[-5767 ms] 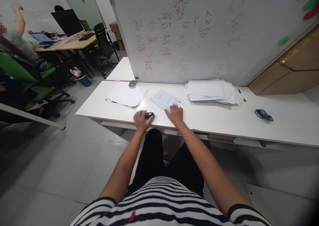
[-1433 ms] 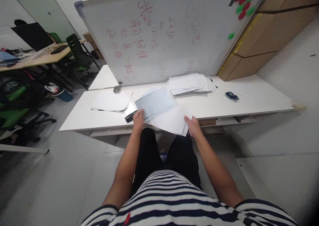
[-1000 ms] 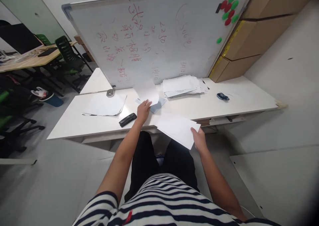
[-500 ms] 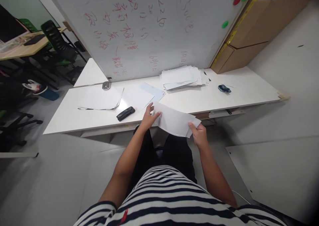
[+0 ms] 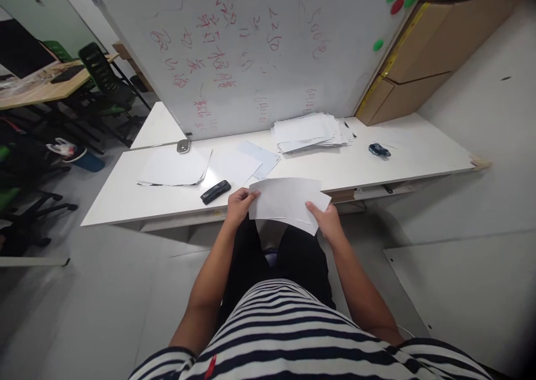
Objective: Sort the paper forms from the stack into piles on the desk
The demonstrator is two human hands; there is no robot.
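Note:
Sheets of white paper are held over my lap at the front edge of the white table. My left hand pinches their left edge with the thumb on top. At the right end, my right hand grips them, also thumb on top. The sheets bow a little and do not line up on the right, where one corner sticks out. A black stapler lies on the table just beyond my left hand. Behind the held sheets are loose papers, one of them bluish.
A thick, uneven paper stack rests against the whiteboard. Another pile of sheets lies left, beside a computer mouse. A small dark-blue object sits on the right, near cardboard boxes.
My left hand has moved slightly left and down, going from spread fingers to a pinch on the paper's edge. The sheets now lie more level, and my right hand has shifted a little left.

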